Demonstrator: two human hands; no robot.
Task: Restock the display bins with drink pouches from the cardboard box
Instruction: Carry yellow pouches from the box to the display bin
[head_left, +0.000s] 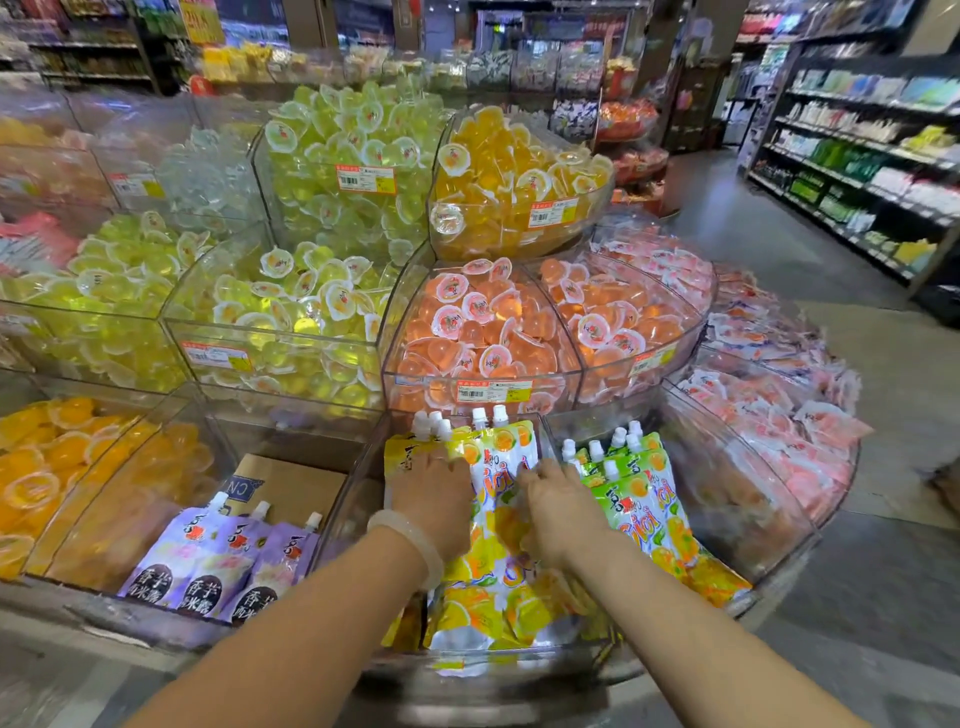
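Between clear bins, both hands (434, 488) (558, 506) press flat on white-capped yellow pouches (498, 467).

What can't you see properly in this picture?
- Cardboard box, head view: mostly hidden behind the purple pouches and the bin wall, so its contents cannot be seen.
- Left hand and right hand: fingertips blurred among the yellow pouches; grip unclear.
- Price labels: print too small to read.
- Far shelves: products blurred.
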